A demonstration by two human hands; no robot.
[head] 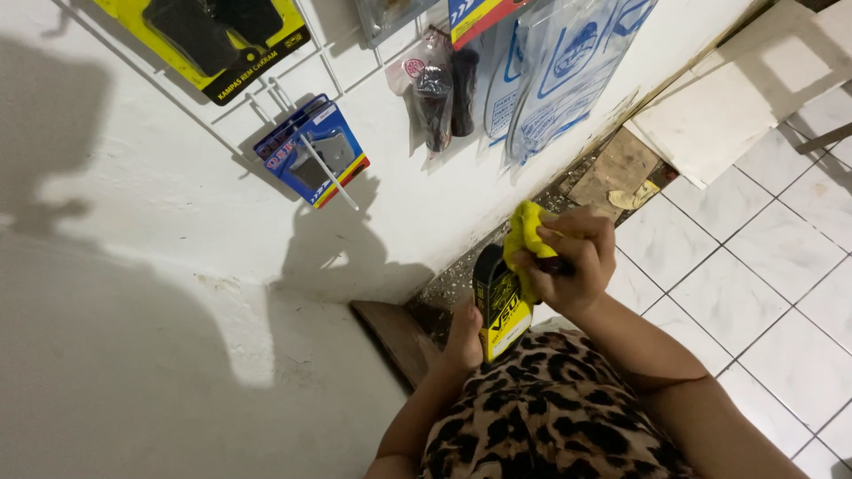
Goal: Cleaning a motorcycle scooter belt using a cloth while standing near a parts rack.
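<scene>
My right hand [572,253] is closed on a crumpled yellow cloth [525,232] and presses it against the top of a black and yellow flat package [499,302]. My left hand [463,335] grips that package from below and holds it upright in front of my leopard-print lap. Part of the left hand is hidden behind the package.
A white wall [177,222] carries a wire rack with hanging goods: a blue carded package [312,153], a yellow and black package [222,35], clear bags with dark parts [439,93] and blue-printed plastic bags [559,66]. White floor tiles [763,257] lie at right, with debris along the wall base.
</scene>
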